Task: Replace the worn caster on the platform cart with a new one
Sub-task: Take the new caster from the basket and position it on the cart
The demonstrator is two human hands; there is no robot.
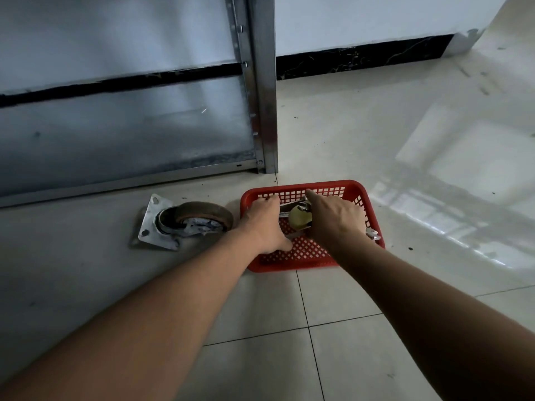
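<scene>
Two grips are down in the red basket [289, 263] on the floor [347, 314], one on each side of the new caster [301, 218]. The right grip [333, 218] curls over the pale yellow wheel with its forefinger stretched toward the far rim. The left grip [266, 224] lies over the metal plate's left edge with its thumb spread toward the near wall; its fingertips are hidden, so I cannot tell whether it is clamped on the plate or only steadying it. The step in hand looks to be lifting the new caster out. It will go best with the plate carried flat and the wheel held so the swivel cannot flop, raised straight up past the basket's meshed wall before turning left. A small shiny metal piece [372, 234] lies in the basket's right corner, just beside the right wrist; I cannot make out what it is, but it could be dragged out or knocked. The worn caster [185, 222] lies on its side on the floor just left of the basket, between it and the platform cart [115, 125], which seems to stand on edge with its grey deck facing the person. That old caster lies across the likely path to the cart's lower rail, so it should be cleared or stepped over
</scene>
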